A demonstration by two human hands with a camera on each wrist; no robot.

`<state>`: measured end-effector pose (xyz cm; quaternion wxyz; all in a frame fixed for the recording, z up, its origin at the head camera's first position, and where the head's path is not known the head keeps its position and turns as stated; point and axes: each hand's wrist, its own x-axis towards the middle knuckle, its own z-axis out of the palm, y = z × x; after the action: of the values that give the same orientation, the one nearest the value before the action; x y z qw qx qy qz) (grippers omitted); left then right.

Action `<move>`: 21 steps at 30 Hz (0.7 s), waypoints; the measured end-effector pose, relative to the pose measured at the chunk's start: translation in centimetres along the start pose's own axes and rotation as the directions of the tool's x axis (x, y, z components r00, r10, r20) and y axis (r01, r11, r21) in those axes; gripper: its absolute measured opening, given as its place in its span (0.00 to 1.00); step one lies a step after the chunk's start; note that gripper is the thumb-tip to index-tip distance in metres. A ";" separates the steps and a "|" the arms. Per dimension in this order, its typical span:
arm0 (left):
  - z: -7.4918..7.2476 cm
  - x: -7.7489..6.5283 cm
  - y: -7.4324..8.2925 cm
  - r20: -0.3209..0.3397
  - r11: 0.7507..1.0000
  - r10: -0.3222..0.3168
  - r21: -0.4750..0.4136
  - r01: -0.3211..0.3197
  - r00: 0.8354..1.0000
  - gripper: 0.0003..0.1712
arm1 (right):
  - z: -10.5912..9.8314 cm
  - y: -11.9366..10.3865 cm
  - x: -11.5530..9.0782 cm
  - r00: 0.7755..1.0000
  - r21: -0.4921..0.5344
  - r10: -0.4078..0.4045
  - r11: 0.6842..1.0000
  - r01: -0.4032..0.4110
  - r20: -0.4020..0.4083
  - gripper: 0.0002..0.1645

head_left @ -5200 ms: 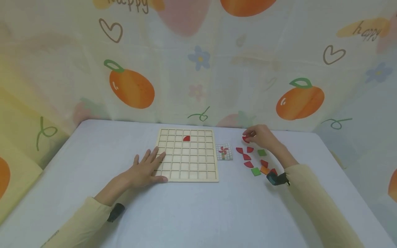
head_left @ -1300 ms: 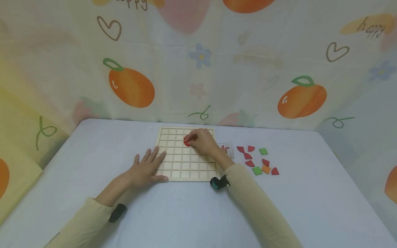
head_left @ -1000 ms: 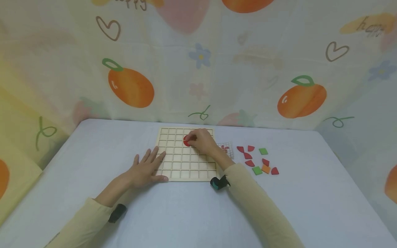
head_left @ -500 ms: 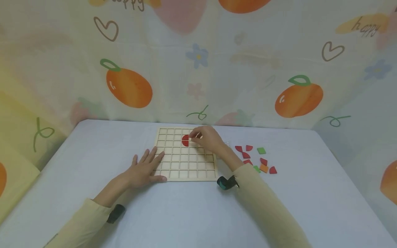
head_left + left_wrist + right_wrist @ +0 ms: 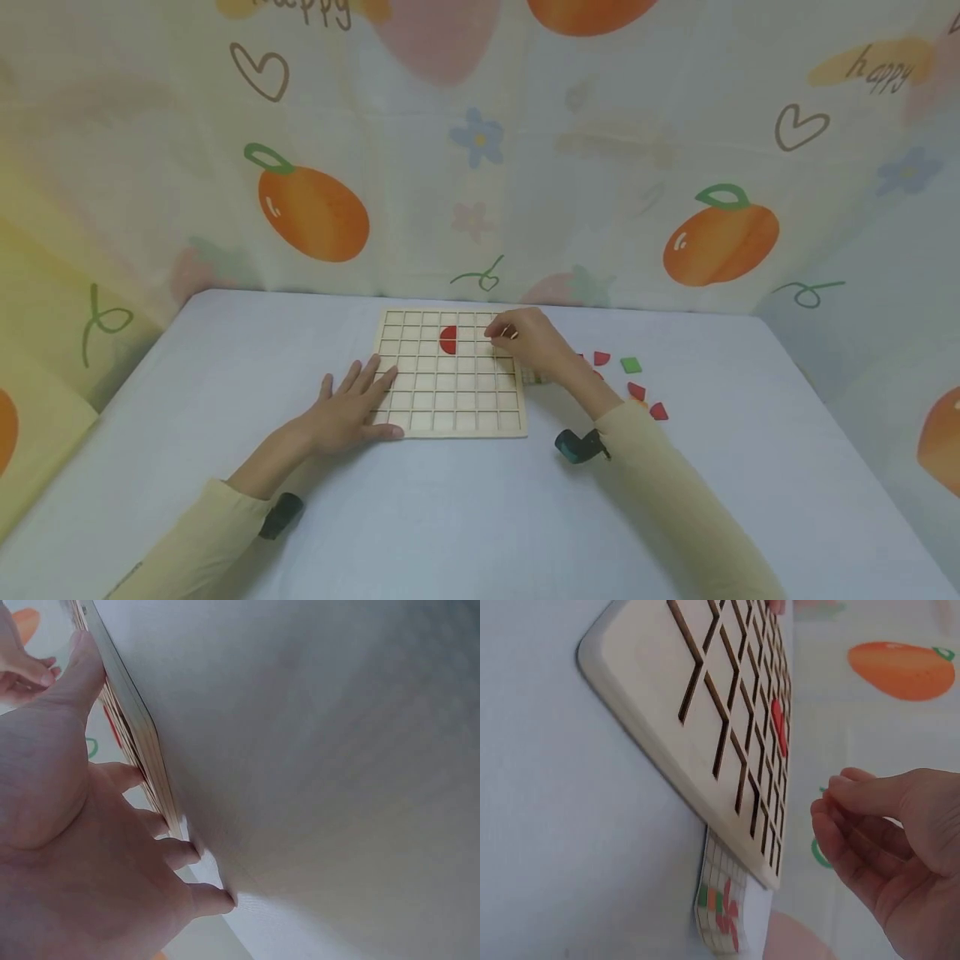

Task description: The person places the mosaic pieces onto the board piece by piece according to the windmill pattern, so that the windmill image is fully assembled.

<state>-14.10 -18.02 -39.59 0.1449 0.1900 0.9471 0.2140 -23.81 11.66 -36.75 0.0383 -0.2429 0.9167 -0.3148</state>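
Note:
On the table lies a pale wooden grid board (image 5: 465,400). Two red quarter-circle pieces (image 5: 448,340) sit in neighbouring cells of its upper part, together making a half disc. My left hand (image 5: 348,412) rests on the board's left edge, fingers spread and thumb at the near edge; the left wrist view shows its fingertips (image 5: 217,898) at that side. Over the board's upper right hovers my right hand (image 5: 534,340); its fingers bend loosely toward the thumb, with nothing seen between them in the right wrist view. The patterned card (image 5: 724,900) beside the board is partly hidden by this hand in the head view.
Loose pieces lie right of the board: red quarter circles (image 5: 602,358), a green square (image 5: 631,365) and an orange piece mostly covered by the right forearm. A fruit-print cloth (image 5: 480,208) hangs behind the table's far edge.
A second red quarter circle, earlier in my right hand, now lies below the first on the board. The right hand has let go and moved right; the left hand stays put.

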 end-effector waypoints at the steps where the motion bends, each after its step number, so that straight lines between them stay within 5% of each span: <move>1: 0.0 0.0 0.0 0.001 1.000 0.000 -0.002 0.000 1.000 0.55 | -0.2 0.2 -0.1 1.000 -0.005 0.001 1.000 -0.001 -0.003 0.09; 21: -0.1 0.1 0.2 0.011 1.000 -0.010 0.000 0.010 1.000 0.55 | -3.1 3.6 -3.7 0.998 -0.030 -0.014 0.999 0.012 -0.060 0.08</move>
<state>-14.14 -17.85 -39.42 0.1511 0.1862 0.9473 0.2125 -22.74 17.61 -36.77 0.0048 -0.2399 0.9205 -0.3085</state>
